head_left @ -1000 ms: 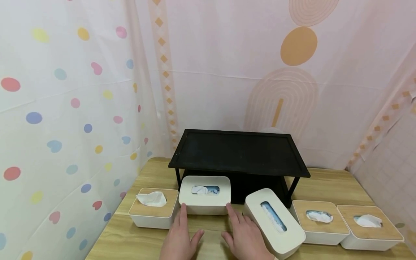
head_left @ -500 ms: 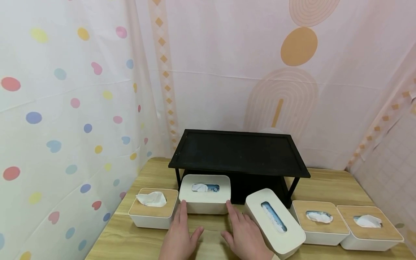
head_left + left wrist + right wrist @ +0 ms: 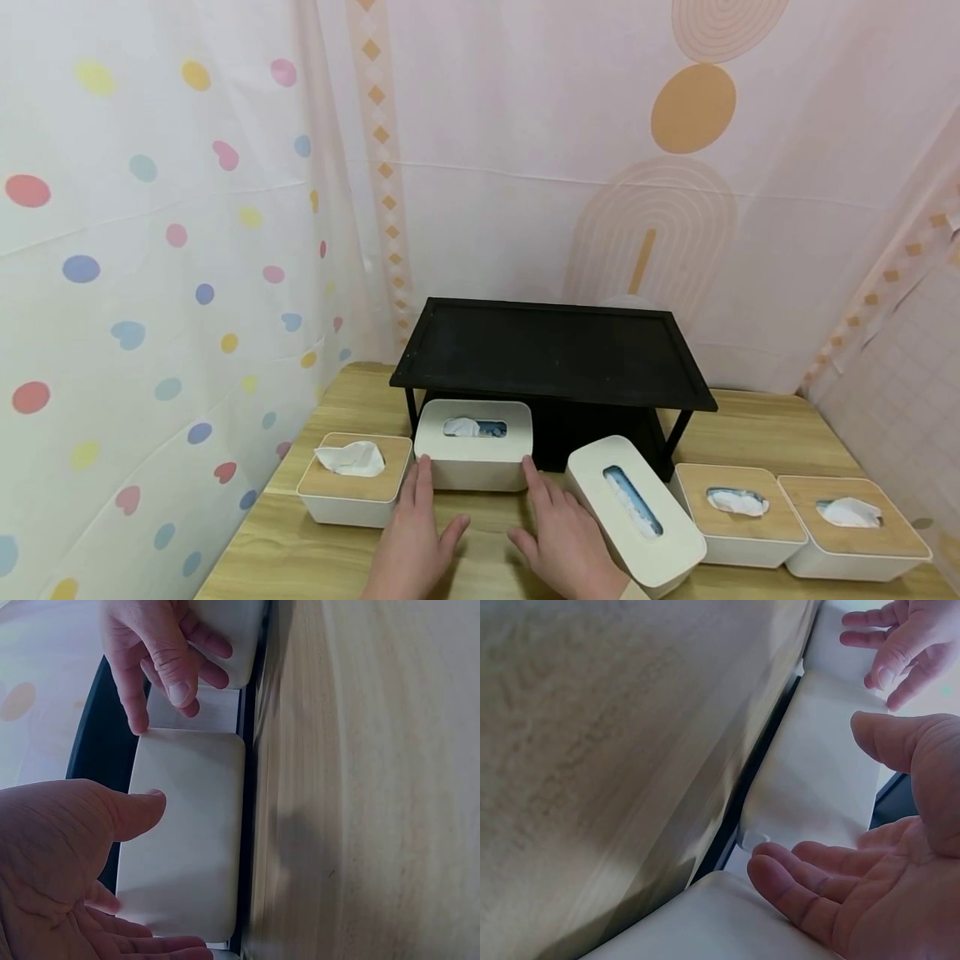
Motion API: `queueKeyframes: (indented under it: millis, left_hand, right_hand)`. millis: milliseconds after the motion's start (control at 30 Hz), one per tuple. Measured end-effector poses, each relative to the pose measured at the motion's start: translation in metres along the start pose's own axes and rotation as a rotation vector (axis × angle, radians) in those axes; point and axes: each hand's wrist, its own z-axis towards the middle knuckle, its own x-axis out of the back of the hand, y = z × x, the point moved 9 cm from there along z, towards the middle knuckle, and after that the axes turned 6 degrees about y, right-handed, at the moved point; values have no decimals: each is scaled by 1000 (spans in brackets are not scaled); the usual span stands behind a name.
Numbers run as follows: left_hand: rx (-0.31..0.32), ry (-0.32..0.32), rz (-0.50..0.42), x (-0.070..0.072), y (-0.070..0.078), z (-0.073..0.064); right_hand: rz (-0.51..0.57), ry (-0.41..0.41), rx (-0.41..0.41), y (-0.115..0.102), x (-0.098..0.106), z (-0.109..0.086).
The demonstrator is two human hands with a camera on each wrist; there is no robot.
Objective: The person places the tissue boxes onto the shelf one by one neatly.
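A white tissue box with a white lid stands at the front left of the black two-tier shelf, its back part under the upper tier. At its left front corner rest the fingertips of my left hand, fingers straight and thumb spread. My right hand touches the right front corner in the same way. In the left wrist view the box's front face lies between both hands. A second all-white tissue box stands at an angle beside my right hand, partly covered by it.
To the left is a wood-lidded tissue box. Two more, a nearer wood-lidded box and an outer wood-lidded box, stand at the right. Patterned curtains surround the wooden table.
The white box between my hands has slid slightly away from me, toward the shelf. Both hands have moved forward with it. The other boxes stay put.
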Motion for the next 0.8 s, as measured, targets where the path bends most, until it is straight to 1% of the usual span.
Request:
queueKeyframes:
  millis: [267,467,633,800]
  left_hand:
    - [4,-15,1,-2,1,2]
    - [-3,-11,10,-1,2,3]
    - [-11,-23,24,0,3,4]
    - [-44,-12,47,4,7,8]
  right_hand:
    - [21,-20,-39,3,-4,3]
    - [13,4,-34,3,-3,5]
    - [14,-7,-42,4,-4,7]
    - [36,-25,-69,6,-5,10]
